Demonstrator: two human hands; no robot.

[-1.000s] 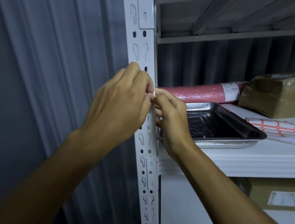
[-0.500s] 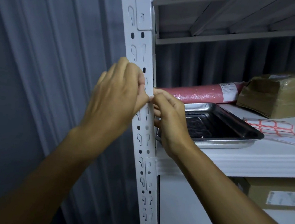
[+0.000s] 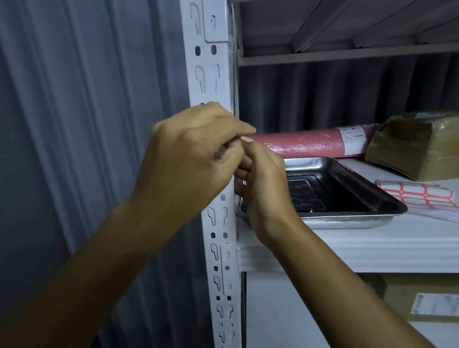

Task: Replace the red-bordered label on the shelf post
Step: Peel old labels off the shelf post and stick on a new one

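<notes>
The white slotted shelf post runs down the middle of the view. My left hand and my right hand meet in front of it at mid height, fingertips curled together and touching. Whatever they pinch is hidden between the fingers; no label shows on the post or in the hands. A sheet of red-bordered labels lies on the white shelf to the right.
A steel tray sits on the shelf just right of my right hand. Behind it lie a pink wrapped roll and a taped brown parcel. A cardboard box stands on the shelf below. Grey corrugated wall fills the left.
Both hands have come slightly off the post and toward the right, fingertips still together. The left hand's fingers now cover the spot they pressed on the post.
</notes>
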